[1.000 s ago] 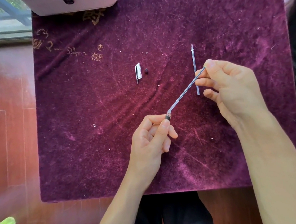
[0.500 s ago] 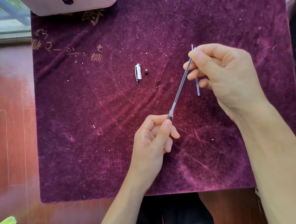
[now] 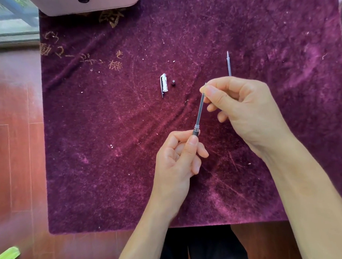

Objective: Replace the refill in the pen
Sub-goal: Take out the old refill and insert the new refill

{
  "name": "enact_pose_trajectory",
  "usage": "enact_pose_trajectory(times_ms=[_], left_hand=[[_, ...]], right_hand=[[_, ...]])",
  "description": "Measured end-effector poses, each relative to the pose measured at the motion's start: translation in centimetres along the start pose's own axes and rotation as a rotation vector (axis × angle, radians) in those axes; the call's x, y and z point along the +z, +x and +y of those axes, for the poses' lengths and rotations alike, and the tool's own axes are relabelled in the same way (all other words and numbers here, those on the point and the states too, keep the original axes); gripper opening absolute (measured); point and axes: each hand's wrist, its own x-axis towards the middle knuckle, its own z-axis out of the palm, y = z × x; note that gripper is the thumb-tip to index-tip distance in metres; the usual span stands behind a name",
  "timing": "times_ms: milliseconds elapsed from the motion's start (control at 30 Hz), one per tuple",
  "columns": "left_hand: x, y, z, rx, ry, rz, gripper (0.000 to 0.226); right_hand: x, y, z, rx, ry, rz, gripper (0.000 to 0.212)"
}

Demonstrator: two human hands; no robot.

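The left hand (image 3: 177, 160) pinched the pen (image 3: 195, 131) steady while the right hand (image 3: 245, 111) gripped the refill (image 3: 200, 110), aligned with its opening.

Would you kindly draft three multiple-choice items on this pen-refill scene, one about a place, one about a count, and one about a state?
1. Where does the pen cap lie?
A. On the cloth, left of the small black piece
B. In the left hand
C. On the bare floor

2. How many thin refills show?
A. One
B. Two
C. Four

3. What state is the refill between the hands in?
A. Lying loose on the cloth
B. Pinched by the right hand, its lower end in the barrel
C. Snapped in two

Answers:
1. A: the cap rests on the purple cloth beside the small black piece.
2. B: one held, a second refill lying beyond the right hand.
3. B: the left hand grips the dark barrel it enters.
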Motion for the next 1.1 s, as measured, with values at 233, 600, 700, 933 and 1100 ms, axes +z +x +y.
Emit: enact_pose_trajectory(times_ms=[233,600,700,933,1100], left_hand=[[-0.4,0.3,-0.1,0.003,-0.024,0.015,0.012],[-1.0,0.0,-0.2,-0.002,-0.061,0.031,0.016],[-1.2,-0.2,-0.1,-0.004,-0.061,0.034,0.016],[-1.3,-0.6,-0.1,-0.014,-0.096,0.051,0.022],[-1.6,-0.6,0.3,-0.001,-0.114,0.054,0.014]], right_hand=[[1.0,-1.6,0.8,0.049,-0.031,-0.052,0.01],[2.3,-3.5,1.9,0.115,-0.009,-0.111,0.014],[2.3,-3.8,1.9,0.106,-0.011,-0.111,0.014],[2.0,-3.6,1.5,0.089,-0.069,-0.166,0.014],[1.7,-0.3,0.5,-0.062,-0.245,0.055,0.006]])
